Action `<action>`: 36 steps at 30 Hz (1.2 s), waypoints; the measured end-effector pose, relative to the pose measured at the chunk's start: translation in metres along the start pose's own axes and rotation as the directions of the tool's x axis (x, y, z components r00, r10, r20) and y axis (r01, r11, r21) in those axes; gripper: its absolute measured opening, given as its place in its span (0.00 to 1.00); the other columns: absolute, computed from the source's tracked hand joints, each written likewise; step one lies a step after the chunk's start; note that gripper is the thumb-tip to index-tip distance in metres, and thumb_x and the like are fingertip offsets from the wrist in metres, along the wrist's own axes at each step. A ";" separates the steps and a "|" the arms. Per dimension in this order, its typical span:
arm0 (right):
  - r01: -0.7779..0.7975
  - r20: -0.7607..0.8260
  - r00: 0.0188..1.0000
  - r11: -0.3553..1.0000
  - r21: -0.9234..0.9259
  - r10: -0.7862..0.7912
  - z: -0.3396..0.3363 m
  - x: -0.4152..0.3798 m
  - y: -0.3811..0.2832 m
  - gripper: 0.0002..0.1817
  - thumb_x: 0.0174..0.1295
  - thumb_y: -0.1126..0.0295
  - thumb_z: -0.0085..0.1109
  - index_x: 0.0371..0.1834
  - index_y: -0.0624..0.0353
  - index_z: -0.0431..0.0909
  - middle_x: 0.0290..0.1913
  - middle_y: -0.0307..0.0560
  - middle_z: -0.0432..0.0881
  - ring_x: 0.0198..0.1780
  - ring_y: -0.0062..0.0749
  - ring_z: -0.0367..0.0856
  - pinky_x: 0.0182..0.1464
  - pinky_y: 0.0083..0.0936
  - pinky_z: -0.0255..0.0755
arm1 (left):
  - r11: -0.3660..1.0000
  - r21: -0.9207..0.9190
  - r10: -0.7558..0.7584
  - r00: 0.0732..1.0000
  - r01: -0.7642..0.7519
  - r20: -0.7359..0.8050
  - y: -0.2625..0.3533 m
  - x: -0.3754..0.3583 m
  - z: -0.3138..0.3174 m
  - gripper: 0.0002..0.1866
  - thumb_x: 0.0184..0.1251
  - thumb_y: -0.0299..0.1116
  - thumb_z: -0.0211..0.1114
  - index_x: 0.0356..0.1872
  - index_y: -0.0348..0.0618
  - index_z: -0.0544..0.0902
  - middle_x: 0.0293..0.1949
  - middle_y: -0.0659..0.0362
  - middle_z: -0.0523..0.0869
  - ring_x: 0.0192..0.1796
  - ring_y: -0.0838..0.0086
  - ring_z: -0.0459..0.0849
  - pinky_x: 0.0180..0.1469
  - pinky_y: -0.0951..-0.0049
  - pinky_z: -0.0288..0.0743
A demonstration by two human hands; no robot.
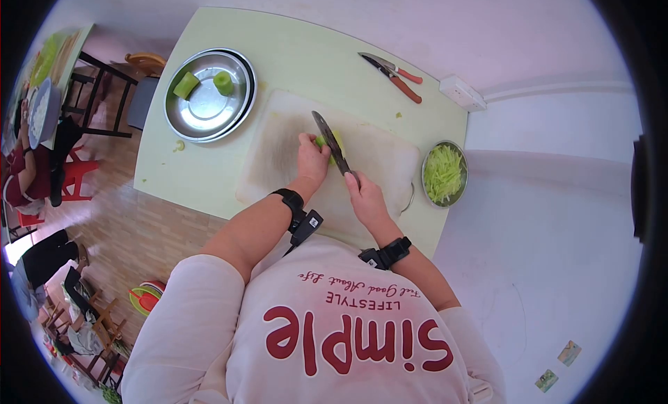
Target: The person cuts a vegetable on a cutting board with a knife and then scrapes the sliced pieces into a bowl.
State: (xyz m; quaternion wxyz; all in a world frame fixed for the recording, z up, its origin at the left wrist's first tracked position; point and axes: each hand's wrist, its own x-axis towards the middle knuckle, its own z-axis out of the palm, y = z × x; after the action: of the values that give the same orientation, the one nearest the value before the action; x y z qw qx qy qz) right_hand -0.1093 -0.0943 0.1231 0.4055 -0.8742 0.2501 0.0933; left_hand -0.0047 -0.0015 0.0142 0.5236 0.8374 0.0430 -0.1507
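My right hand (367,197) is wrapped round the handle of a dark-bladed kitchen knife (327,135). Its blade points away from me, against a piece of green vegetable (339,141) on the white cutting board (278,143). On the other side of the blade, the bent fingers of my left hand (313,158) press on the vegetable, which the blade and fingers partly hide. Right of the board stands a metal bowl (465,180) filled with light green shreds (442,173). Two thick green vegetable chunks (186,85) lie in a stacked pair of steel plates (202,115) at the left.
Two knives with orange-red handles (406,90) lie at the table's far edge, near a white socket box (462,93). A wall borders the right side. To the left, a person's arm (26,160) is near a bowl (46,112) at another table; stools stand on the floor.
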 end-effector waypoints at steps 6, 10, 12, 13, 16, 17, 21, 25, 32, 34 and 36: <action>-0.010 0.034 0.999 1.000 0.006 0.010 -0.001 0.004 0.000 0.22 0.71 0.52 0.46 0.41 0.63 0.76 0.28 0.62 0.78 0.34 0.59 0.78 0.37 0.43 0.71 | 1.000 -0.006 0.022 1.000 -0.022 -0.010 -0.004 0.001 0.002 0.17 0.57 0.27 0.64 0.45 0.34 0.69 0.25 0.51 0.79 0.28 0.60 0.80 0.34 0.62 0.75; -0.011 0.035 0.999 0.999 0.042 0.010 0.001 0.006 0.003 0.23 0.71 0.51 0.46 0.41 0.63 0.76 0.29 0.62 0.79 0.35 0.59 0.78 0.38 0.43 0.71 | 1.000 0.023 0.004 1.000 -0.004 -0.013 -0.003 0.001 0.002 0.17 0.57 0.27 0.64 0.45 0.34 0.69 0.25 0.51 0.79 0.29 0.60 0.80 0.35 0.61 0.75; -0.019 0.039 0.999 0.999 0.048 0.017 0.003 0.008 0.005 0.23 0.71 0.51 0.45 0.41 0.63 0.76 0.30 0.62 0.79 0.35 0.59 0.78 0.39 0.43 0.71 | 1.000 0.026 -0.002 1.000 0.002 -0.008 -0.002 0.001 0.001 0.17 0.57 0.28 0.64 0.45 0.34 0.70 0.25 0.51 0.79 0.29 0.59 0.80 0.35 0.61 0.75; -0.037 0.053 0.998 0.998 0.050 0.035 0.004 0.009 0.007 0.23 0.71 0.51 0.45 0.41 0.63 0.76 0.30 0.63 0.79 0.36 0.59 0.79 0.39 0.43 0.71 | 1.000 0.029 -0.008 1.000 0.008 -0.005 -0.001 0.001 0.001 0.18 0.57 0.28 0.64 0.45 0.34 0.70 0.26 0.51 0.79 0.29 0.59 0.81 0.35 0.61 0.75; -0.037 0.056 0.998 0.999 0.035 0.035 0.006 0.011 0.006 0.23 0.71 0.51 0.45 0.41 0.63 0.77 0.30 0.63 0.79 0.37 0.59 0.79 0.40 0.43 0.71 | 1.000 0.023 -0.014 1.000 0.014 -0.001 0.001 0.000 -0.001 0.18 0.57 0.28 0.64 0.46 0.33 0.70 0.26 0.50 0.80 0.30 0.59 0.81 0.36 0.61 0.76; -0.017 0.045 0.999 1.000 0.016 0.016 0.006 0.011 0.006 0.24 0.71 0.50 0.44 0.42 0.63 0.77 0.31 0.63 0.79 0.37 0.59 0.79 0.40 0.43 0.71 | 1.000 0.014 -0.016 1.000 0.016 -0.002 0.002 -0.001 -0.001 0.17 0.57 0.28 0.64 0.46 0.33 0.70 0.26 0.50 0.80 0.30 0.59 0.81 0.36 0.61 0.76; -0.002 0.035 0.999 1.000 0.024 0.001 0.016 0.020 0.017 0.25 0.71 0.49 0.44 0.42 0.63 0.77 0.31 0.64 0.79 0.38 0.60 0.79 0.41 0.44 0.71 | 1.000 0.015 0.002 1.000 -0.001 -0.008 0.002 -0.001 -0.002 0.17 0.58 0.28 0.63 0.46 0.33 0.70 0.26 0.50 0.80 0.30 0.59 0.81 0.36 0.61 0.76; -0.076 0.082 0.994 0.992 0.096 0.069 0.025 0.026 0.030 0.25 0.71 0.49 0.43 0.42 0.63 0.77 0.31 0.64 0.79 0.37 0.60 0.79 0.41 0.44 0.71 | 1.000 0.006 0.022 1.000 -0.022 0.021 0.000 0.000 -0.004 0.18 0.58 0.28 0.63 0.47 0.33 0.70 0.26 0.50 0.80 0.30 0.60 0.81 0.35 0.62 0.76; -0.086 0.076 0.994 0.991 0.102 0.078 0.025 0.026 0.033 0.25 0.71 0.49 0.44 0.42 0.63 0.76 0.30 0.64 0.78 0.36 0.60 0.78 0.40 0.44 0.71 | 0.970 -0.241 0.046 0.995 -0.022 0.092 -0.012 -0.004 -0.010 0.15 0.64 0.25 0.59 0.48 0.32 0.68 0.27 0.54 0.79 0.28 0.70 0.81 0.30 0.69 0.77; -0.070 0.065 0.996 0.993 0.098 0.063 0.025 0.026 0.035 0.25 0.71 0.49 0.44 0.42 0.63 0.76 0.30 0.64 0.78 0.36 0.61 0.78 0.40 0.44 0.71 | 0.972 -0.234 0.041 0.993 -0.015 0.107 -0.013 -0.002 -0.010 0.15 0.64 0.24 0.59 0.49 0.33 0.68 0.28 0.54 0.80 0.29 0.70 0.82 0.31 0.69 0.78; -0.053 0.055 0.997 0.994 0.094 0.048 0.024 0.026 0.034 0.25 0.71 0.49 0.44 0.42 0.63 0.76 0.30 0.64 0.78 0.36 0.61 0.78 0.40 0.44 0.71 | 0.974 -0.227 0.035 0.992 -0.006 0.121 -0.012 -0.002 -0.012 0.15 0.64 0.24 0.59 0.49 0.33 0.68 0.30 0.53 0.80 0.29 0.70 0.82 0.32 0.70 0.79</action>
State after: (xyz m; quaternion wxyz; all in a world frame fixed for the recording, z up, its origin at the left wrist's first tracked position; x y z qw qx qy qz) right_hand -0.1036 -0.1035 0.0756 0.4507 -0.8446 0.2655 0.1145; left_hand -0.0069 0.0142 0.0095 0.6187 0.7618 0.0186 -0.1912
